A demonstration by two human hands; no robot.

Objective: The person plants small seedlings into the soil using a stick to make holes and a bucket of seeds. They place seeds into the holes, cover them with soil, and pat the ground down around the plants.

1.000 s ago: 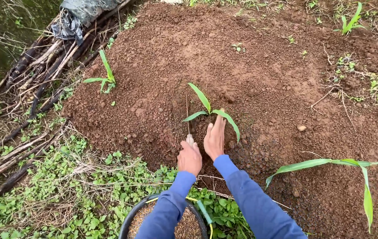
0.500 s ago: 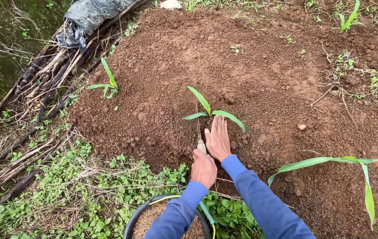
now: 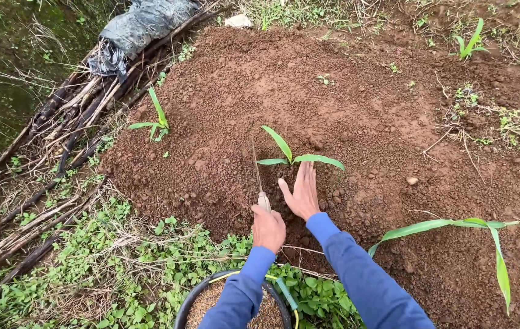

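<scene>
Green seedling (image 3: pixel 293 157) upright in soil; thin knife (image 3: pixel 260 186) beside.

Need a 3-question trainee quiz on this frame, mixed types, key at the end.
1. True or false: the right hand lies flat, palm down, on the soil beside the seedling.
2. What does the left hand hold?
A. a thin knife
B. a watering can
C. a rope
3. Fill in: the round bucket at the bottom edge sits among green ____.

Key
1. True. The fingers are spread on the soil just below the seedling's leaves.
2. A. The grip is closed on the handle of a thin knife whose blade points away, toward the soil left of the seedling.
3. Weeds.
</scene>
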